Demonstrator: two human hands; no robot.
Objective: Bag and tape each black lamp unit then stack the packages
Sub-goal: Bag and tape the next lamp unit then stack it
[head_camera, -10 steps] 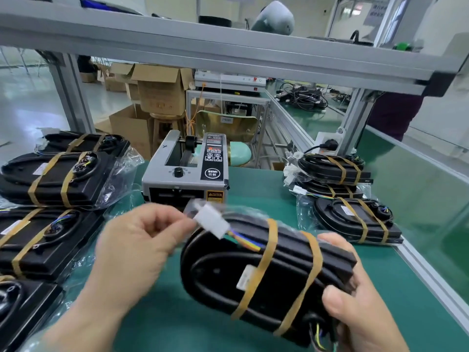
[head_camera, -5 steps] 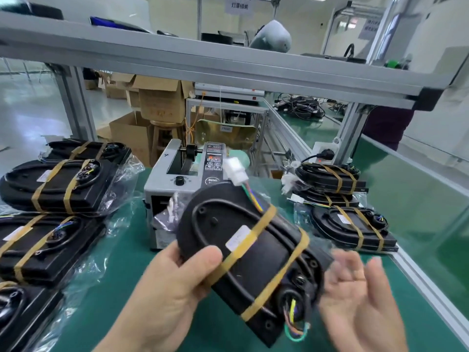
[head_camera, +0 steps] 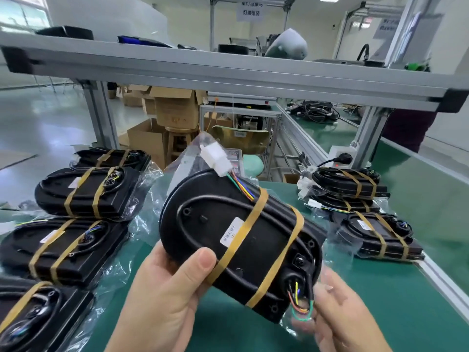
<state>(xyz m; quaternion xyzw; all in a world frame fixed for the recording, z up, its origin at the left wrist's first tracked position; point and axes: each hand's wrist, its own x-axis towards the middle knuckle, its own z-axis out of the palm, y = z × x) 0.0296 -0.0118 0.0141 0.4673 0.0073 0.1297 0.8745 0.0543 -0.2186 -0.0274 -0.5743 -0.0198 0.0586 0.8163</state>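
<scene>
Head view: left hand (head_camera: pixel 172 295) grips the black lamp unit (head_camera: pixel 241 240) at its rounded end, thumb on the top face, fingers underneath. The unit is held tilted above the green bench (head_camera: pixel 380 288), white connector (head_camera: pixel 215 158) pointing up and away. Right hand (head_camera: pixel 340 308) is at the unit's wire end, blurred; can't tell whether it grips. Taped packages (head_camera: pixel 86 191) lie to the left.
</scene>
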